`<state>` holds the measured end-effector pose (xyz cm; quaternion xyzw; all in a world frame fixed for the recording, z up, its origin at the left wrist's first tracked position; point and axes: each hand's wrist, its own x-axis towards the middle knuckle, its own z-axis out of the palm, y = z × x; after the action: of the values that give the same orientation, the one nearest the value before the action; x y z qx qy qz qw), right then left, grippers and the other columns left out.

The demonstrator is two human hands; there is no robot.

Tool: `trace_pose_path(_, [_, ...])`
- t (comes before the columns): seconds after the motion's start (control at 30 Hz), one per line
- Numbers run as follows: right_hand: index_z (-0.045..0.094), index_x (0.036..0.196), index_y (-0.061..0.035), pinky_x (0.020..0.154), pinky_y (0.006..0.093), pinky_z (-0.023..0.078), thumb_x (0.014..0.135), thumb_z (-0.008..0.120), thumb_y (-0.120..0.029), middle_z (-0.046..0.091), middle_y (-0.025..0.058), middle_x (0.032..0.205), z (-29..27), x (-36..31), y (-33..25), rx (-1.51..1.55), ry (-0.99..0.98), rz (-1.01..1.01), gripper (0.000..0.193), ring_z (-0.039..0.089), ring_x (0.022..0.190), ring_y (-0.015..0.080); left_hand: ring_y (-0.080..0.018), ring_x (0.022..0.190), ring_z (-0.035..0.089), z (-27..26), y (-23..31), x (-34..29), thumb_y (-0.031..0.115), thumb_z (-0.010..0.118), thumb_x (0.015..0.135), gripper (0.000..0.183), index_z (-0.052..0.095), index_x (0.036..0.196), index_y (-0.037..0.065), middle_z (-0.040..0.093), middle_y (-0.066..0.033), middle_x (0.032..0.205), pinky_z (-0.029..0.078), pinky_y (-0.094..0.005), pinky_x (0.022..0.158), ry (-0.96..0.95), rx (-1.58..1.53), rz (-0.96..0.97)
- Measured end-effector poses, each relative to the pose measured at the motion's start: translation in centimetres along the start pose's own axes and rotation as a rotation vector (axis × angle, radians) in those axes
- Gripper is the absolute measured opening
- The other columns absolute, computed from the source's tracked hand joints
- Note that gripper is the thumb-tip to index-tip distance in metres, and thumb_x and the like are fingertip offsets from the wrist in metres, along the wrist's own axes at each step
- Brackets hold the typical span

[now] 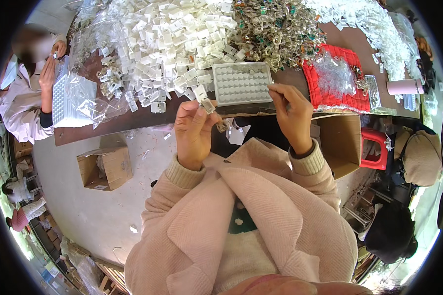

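My left hand [192,133] is raised in front of the table edge, its thumb and fingers closed on a small white plastic housing [201,93] with a clear part at its lower end. Beside those fingers a small beige or clear piece [222,126] shows, partly hidden. A white tray [243,102] with rows of round hollows lies just ahead on the table. At the tray's right edge my right hand [295,115] has its thumb and forefinger pinched together; whatever is between them is too small or hidden to tell.
White plastic housings [167,44] are heaped behind the tray, next to a pile of clear and metallic parts [280,29]. A red cloth-lined container [312,83] holds clear pieces at right. A co-worker's hand [47,73] works by stacked trays [76,101]. Cardboard boxes [118,164] stand below.
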<state>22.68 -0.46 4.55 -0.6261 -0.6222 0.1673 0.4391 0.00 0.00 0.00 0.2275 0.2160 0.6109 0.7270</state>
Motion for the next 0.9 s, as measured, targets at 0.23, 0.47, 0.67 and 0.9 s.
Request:
trace_pose_path(0.23, [0.07,0.096,-0.0097,0.067,0.0358,0.051,0.081,0.067,-0.006,0.067,0.0057,0.086,2.3,4.8,2.8,-0.341,0.113,-0.308,0.015,0.064,0.079,0.0256,-0.0192,0.078,0.065,1.4,-1.0,0.8,0.002,0.057,0.096,0.017,0.058,0.113,0.004,0.068,-0.0192,0.107,0.056,-0.0344,0.074,-0.022,-0.023,-0.078])
trace_pose_path(0.47, [0.068,0.094,-0.012,0.067,0.0359,0.05,0.079,0.066,-0.007,0.062,0.0043,0.082,3.1,5.2,3.4,-0.523,0.072,-0.345,0.016,0.062,0.079,0.0256,-0.0156,0.079,0.064,1.7,-0.7,1.1,0.007,0.056,0.098,0.017,0.059,0.115,0.007,0.067,-0.0172,0.11,0.053,-0.0371,0.078,-0.066,-0.009,-0.112])
trace_pose_path(0.67, [0.065,0.095,-0.0075,0.068,0.0386,0.05,0.082,0.065,-0.004,0.062,0.0093,0.087,2.9,5.3,1.6,-0.31,-0.007,-0.239,0.013,0.062,0.079,0.0291,-0.0166,0.081,0.065,1.8,-1.0,2.2,0.007,0.056,0.098,0.018,0.058,0.115,0.006,0.067,-0.017,0.111,0.055,-0.0375,0.079,-0.068,-0.02,-0.123])
trace_pose_path(0.9, [0.064,0.1,-0.004,0.066,0.0362,0.053,0.081,0.064,0.001,0.063,0.0117,0.091,1.8,2.5,-3.7,0.039,-0.163,-0.393,0.02,0.063,0.078,0.0293,-0.0202,0.085,0.069,2.7,-1.6,2.3,0.004,0.058,0.096,0.021,0.059,0.117,0.003,0.068,-0.0153,0.108,0.059,-0.0365,0.077,-0.081,0.04,-0.05])
